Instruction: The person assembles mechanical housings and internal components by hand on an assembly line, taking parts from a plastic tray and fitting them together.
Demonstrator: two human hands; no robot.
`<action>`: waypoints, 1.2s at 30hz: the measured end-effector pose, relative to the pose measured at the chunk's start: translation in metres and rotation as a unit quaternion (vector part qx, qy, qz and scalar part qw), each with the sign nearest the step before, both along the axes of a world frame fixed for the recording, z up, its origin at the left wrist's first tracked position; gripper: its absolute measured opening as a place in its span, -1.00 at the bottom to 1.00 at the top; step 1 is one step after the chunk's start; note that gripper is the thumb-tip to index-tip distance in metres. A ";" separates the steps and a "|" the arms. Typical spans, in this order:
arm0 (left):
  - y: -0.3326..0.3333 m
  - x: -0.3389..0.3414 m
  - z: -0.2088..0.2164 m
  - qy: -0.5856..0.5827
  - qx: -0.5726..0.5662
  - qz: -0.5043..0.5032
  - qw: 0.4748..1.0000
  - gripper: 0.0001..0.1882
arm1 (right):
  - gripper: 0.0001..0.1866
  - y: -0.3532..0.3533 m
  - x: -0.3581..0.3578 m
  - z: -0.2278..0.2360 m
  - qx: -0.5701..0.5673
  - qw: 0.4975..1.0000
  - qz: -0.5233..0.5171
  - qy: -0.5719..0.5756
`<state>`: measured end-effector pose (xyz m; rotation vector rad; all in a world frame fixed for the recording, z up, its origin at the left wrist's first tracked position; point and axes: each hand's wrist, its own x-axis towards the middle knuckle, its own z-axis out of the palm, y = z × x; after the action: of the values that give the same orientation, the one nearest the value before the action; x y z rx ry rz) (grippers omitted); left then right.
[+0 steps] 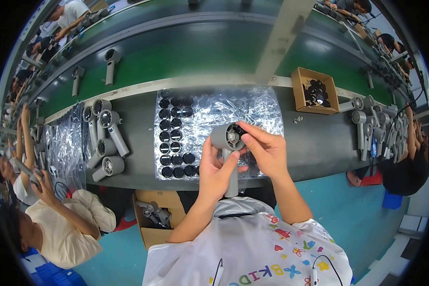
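Note:
My left hand (215, 170) grips the handle of a grey hand-held fan body (228, 139), holding it upright over the workbench. My right hand (264, 148) pinches a small black round cap (239, 130) against the fan's round head. Under my hands lies a clear plastic tray (252, 107) with rows of black round caps (172, 138) along its left side and lower edge.
Several grey fan bodies (105, 138) lie left of the tray, and more are piled at the right (379, 126). A cardboard box (314, 90) of black parts stands at the back right. A green conveyor belt (200, 52) carries two fan bodies. People sit at both sides. A cardboard box (155, 217) stands on the floor.

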<state>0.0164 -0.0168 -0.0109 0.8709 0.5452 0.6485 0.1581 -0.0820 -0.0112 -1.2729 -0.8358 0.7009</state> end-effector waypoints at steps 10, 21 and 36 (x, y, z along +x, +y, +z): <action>0.001 -0.004 0.010 0.039 0.041 0.023 0.998 -0.40 | -0.69 0.004 0.002 0.004 -0.006 0.998 0.060 0.000; -0.002 -0.003 0.009 0.051 0.074 0.053 0.995 -0.44 | -0.67 0.003 0.010 0.015 -0.056 0.966 0.069 -0.243; -0.006 -0.001 0.010 0.061 0.085 0.038 0.994 -0.43 | -0.65 -0.009 0.004 0.016 -0.017 0.959 0.047 -0.279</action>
<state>0.0150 -0.0226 -0.0008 1.0602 0.6421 0.7209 0.1619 -0.0910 0.0049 -1.4966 -1.3543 0.4278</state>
